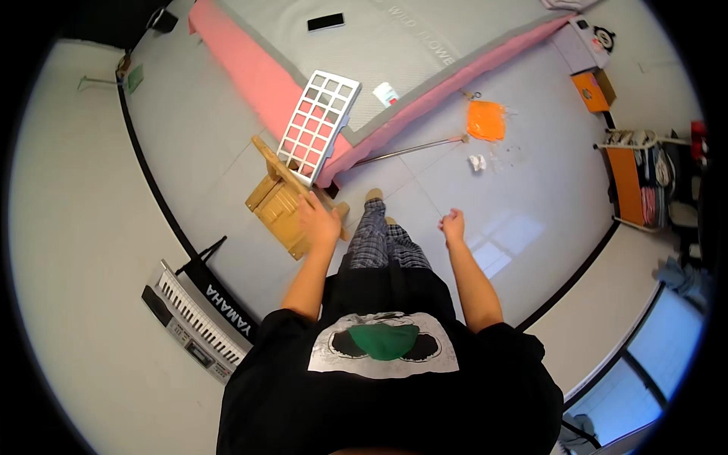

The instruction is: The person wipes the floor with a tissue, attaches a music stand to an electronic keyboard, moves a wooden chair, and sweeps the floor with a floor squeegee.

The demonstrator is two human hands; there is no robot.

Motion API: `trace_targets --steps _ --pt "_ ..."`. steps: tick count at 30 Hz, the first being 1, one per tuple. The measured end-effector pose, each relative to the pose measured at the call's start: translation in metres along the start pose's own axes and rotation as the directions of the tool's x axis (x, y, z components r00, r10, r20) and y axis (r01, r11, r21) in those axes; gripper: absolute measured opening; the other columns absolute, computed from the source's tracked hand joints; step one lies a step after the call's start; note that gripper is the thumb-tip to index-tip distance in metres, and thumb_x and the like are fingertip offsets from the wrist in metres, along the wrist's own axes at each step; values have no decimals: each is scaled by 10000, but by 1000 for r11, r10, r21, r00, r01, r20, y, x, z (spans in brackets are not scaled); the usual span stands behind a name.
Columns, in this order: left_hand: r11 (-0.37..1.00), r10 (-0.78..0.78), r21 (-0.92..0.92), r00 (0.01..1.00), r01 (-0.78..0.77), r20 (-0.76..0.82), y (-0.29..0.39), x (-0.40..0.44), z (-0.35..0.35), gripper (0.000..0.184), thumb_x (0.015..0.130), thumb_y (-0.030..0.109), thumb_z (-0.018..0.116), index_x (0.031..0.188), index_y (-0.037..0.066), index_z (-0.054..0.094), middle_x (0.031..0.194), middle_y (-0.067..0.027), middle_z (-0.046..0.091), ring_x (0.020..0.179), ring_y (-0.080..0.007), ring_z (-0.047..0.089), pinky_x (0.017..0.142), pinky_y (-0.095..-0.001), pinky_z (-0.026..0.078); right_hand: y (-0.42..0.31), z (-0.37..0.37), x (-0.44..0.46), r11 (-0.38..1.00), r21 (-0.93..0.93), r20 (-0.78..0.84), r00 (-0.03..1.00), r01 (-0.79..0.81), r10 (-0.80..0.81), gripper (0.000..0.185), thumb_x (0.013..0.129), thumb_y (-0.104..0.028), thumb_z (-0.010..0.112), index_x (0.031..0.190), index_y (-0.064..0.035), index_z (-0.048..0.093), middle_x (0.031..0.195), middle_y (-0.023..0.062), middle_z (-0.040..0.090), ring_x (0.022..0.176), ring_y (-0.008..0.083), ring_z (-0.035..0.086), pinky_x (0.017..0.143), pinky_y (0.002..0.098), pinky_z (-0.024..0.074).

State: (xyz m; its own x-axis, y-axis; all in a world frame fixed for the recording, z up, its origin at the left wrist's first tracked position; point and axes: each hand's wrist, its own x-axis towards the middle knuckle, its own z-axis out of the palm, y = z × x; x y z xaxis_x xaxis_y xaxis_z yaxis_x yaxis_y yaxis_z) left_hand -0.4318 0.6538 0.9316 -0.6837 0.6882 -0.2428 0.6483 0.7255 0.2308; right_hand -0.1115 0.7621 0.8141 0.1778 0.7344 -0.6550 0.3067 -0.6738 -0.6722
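My left hand [321,221] is at the edge of a wooden chair [282,216], its fingers stretched out over the top rail. Whether the fingertips press on the wood I cannot tell. Against the chair and the bed's corner leans a white grid frame [312,130] with rows of square openings. Over the floor to the right, my right hand [453,224] is closed with its fingers curled. Anything inside it is hidden or too small to make out.
Ahead is a bed [250,80] with pink sides, bearing a phone [326,22] and a small white packet [385,94]. On the floor lie a pole [413,149], an orange bag [486,120] and crumpled paper [477,162]. A keyboard [199,322] stands at left, a rack [641,178] at right.
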Motion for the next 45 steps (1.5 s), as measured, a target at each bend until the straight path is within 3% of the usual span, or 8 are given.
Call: trace_targets --steps 7,9,14,18,22,26,38,45 --pt "974 -195 -117 980 197 21 -15 39 64 665 698 129 593 1257 -26 267 1334 -287 114 1191 -420 238 968 -458 221 62 112 20 744 -490 368 882 454 -295 237 706 -44 507 943 -36 515 803 114 569 710 246 573 644 322 465" --pt "971 -229 -59 971 234 75 -18 40 75 670 684 109 595 1251 -35 269 1335 -301 81 1178 -432 248 964 -450 232 48 138 51 703 -561 526 844 437 -105 281 682 -58 503 962 -37 515 886 165 571 834 324 544 751 358 434" --pt "999 -50 -24 989 48 -139 60 40 51 517 672 40 545 1164 -6 394 1279 -265 251 1137 -411 325 945 -456 257 59 175 169 626 -548 563 798 556 -216 226 708 -67 502 932 -41 516 873 158 560 836 320 534 747 360 426" --pt "819 345 -553 900 -152 265 124 28 153 376 684 22 530 1054 2 460 1031 -163 501 1001 -319 466 887 -429 339 68 180 275 533 -653 527 828 538 -191 236 715 -62 483 949 -53 518 932 157 548 870 318 525 755 373 424" --pt "812 245 -584 923 -29 295 136 58 326 367 700 27 529 1057 -18 454 1039 -179 493 994 -328 469 871 -393 362 105 181 375 315 -739 571 802 596 -176 254 708 -68 497 959 -73 534 957 157 543 869 315 527 767 377 429" --pt "816 132 -578 961 33 242 141 83 408 355 717 19 521 1062 -30 454 1061 -198 481 987 -352 466 867 -373 369 146 197 458 525 -689 498 853 500 -159 247 708 -74 508 952 -67 545 962 152 545 887 320 520 786 366 432" --pt "827 107 -548 923 124 370 142 94 384 354 723 7 540 1067 -10 459 1115 -189 454 1024 -345 452 880 -354 366 208 231 549 -391 -730 683 624 561 -380 188 773 -133 461 944 -99 529 930 50 535 921 203 493 801 363 392" --pt "813 77 -558 921 163 381 134 95 395 327 724 4 538 1043 -6 465 1089 -183 470 1019 -336 456 873 -345 373 189 215 546 -462 -574 814 413 676 -408 60 722 -110 491 772 -85 513 748 59 513 717 204 528 661 341 426"
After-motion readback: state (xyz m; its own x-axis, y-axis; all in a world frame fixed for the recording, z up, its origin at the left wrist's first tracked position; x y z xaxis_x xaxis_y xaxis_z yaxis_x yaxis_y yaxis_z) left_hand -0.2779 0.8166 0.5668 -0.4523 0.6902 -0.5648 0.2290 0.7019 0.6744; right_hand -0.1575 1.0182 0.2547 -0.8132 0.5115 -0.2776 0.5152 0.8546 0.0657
